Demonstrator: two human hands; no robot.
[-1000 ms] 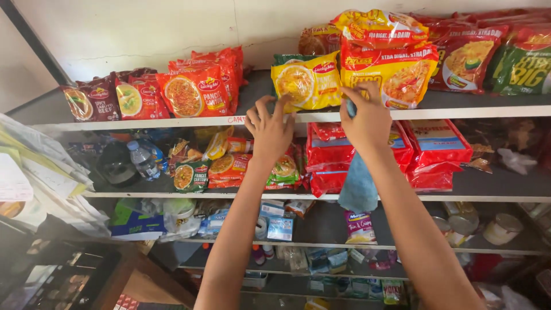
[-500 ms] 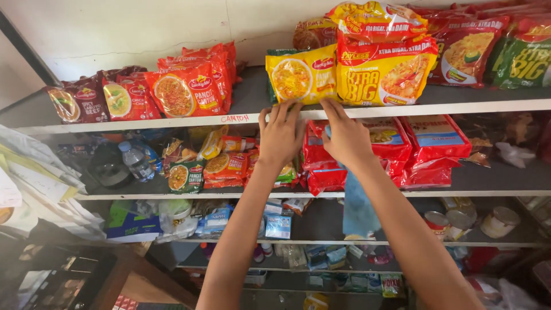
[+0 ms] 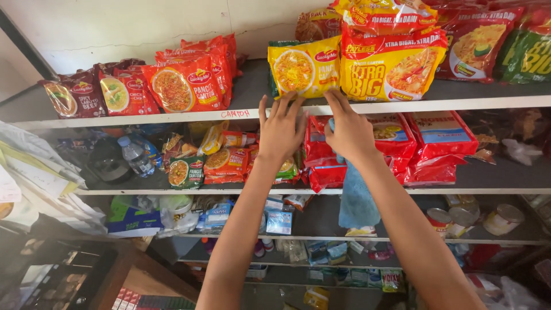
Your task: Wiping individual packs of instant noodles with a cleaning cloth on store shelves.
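Fingers of my left hand (image 3: 281,129) are spread flat on the top shelf edge (image 3: 172,117). My right hand (image 3: 349,133) squeezes a blue cloth (image 3: 357,198), hanging toward 6 o'clock.

Small grocery shop, grey tiered wall shelves (image 3: 172,121) stocked with rows of red and yellow instant-noodle packets (image 3: 186,86), round metal tins (image 3: 459,218), clear plastic water bottle (image 3: 135,155)

The yellow noodle packets (image 3: 307,68) are glossy plastic film, as are the red packets (image 3: 186,86). The blue cloth (image 3: 357,198) looks soft and matt, and the top shelf (image 3: 459,95) is dull, grey and smooth.
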